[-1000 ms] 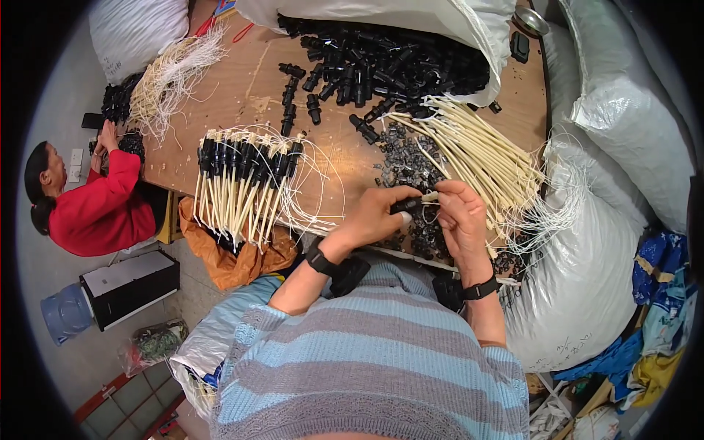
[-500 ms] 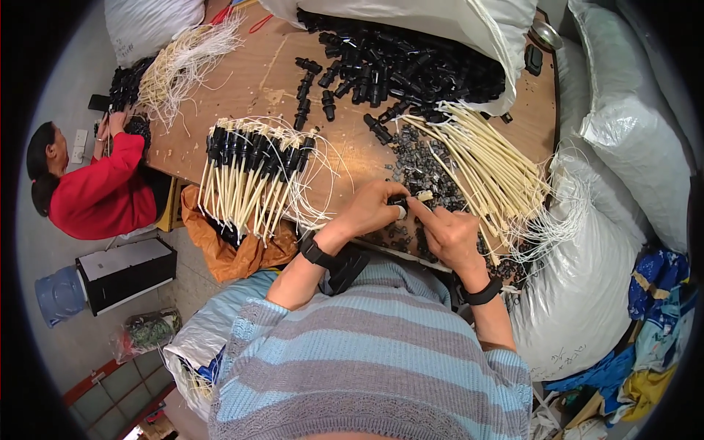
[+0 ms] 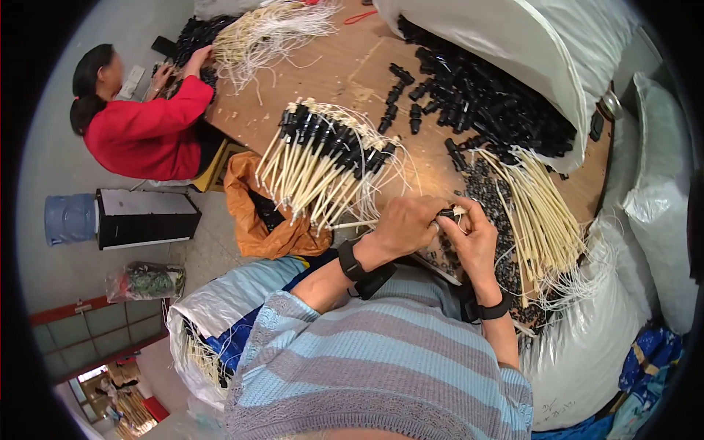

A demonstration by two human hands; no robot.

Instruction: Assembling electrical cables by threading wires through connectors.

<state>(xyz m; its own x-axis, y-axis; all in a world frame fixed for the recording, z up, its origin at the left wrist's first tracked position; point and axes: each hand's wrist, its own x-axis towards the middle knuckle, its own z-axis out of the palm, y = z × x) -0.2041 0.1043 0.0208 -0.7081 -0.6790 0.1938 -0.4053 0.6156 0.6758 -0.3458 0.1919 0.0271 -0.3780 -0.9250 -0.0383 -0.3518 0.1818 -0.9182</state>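
Close together at the table's near edge, both my hands work on one black plastic connector (image 3: 446, 213). My left hand (image 3: 408, 226) is closed round it, and a cream sleeved wire (image 3: 355, 224) sticks out on that hand's left side. My right hand (image 3: 474, 239) pinches the connector's other end, where a small cream bit and thin white wire show. My fingers hide most of the connector. Left of my hands lies a bundle of finished-looking black connectors with cream sleeves (image 3: 323, 158). Small dark clips (image 3: 488, 194) lie scattered beside my right hand.
A bunch of cream sleeved wires (image 3: 546, 227) lies at the right. Black connectors (image 3: 477, 95) spill from a white sack (image 3: 513, 44) at the back. An orange bag (image 3: 246, 231) hangs at the near left. A person in red (image 3: 150, 136) works at the far left.
The view has swung left, so the table's things appear further right. My right hand has turned and its fingers now grip the connector's end. A sleeved wire now shows left of my left hand.
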